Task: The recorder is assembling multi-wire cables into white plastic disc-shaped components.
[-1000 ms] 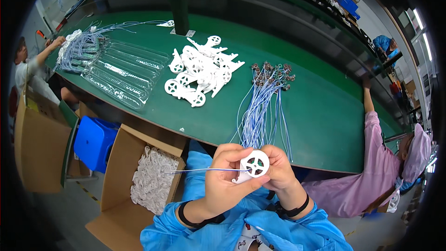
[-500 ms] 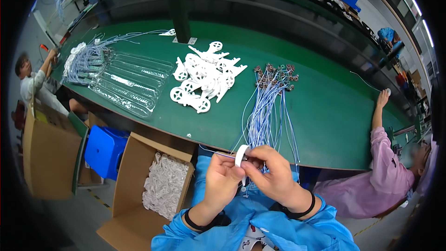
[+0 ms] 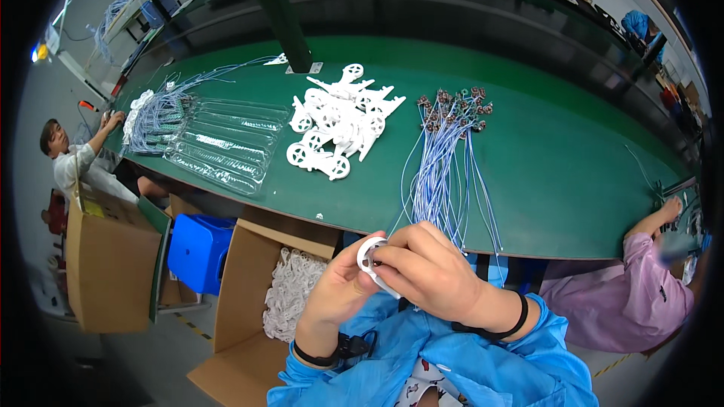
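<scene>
Just off the table's front edge, my left hand [image 3: 332,294] grips a white plastic part [image 3: 363,252] with a round ring end and a narrow tail. My right hand [image 3: 437,275] is closed, its thumb and fingertips pinched inside the ring. A small dark spot shows there, but what those fingers hold is mostly hidden. Beyond my hands lies a bundle of blue and white wires [image 3: 440,181], its far ends tipped with small brown and metallic components [image 3: 456,109]. To its left, similar white plastic parts [image 3: 343,124] with spoked wheel-like ends are heaped.
Clear plastic trays [image 3: 226,139] and another wire bundle [image 3: 154,120] lie left on the green table [image 3: 558,173]. A dark post [image 3: 275,15] rises behind. Below stand an open cardboard box [image 3: 237,286] and a blue stool [image 3: 197,256]. Co-workers sit left [image 3: 87,162] and right [image 3: 622,301].
The white part has turned, so its ring opening now faces me more. My right fingers have moved into the ring. The right co-worker's arm has drawn back from the table, and the view has shifted.
</scene>
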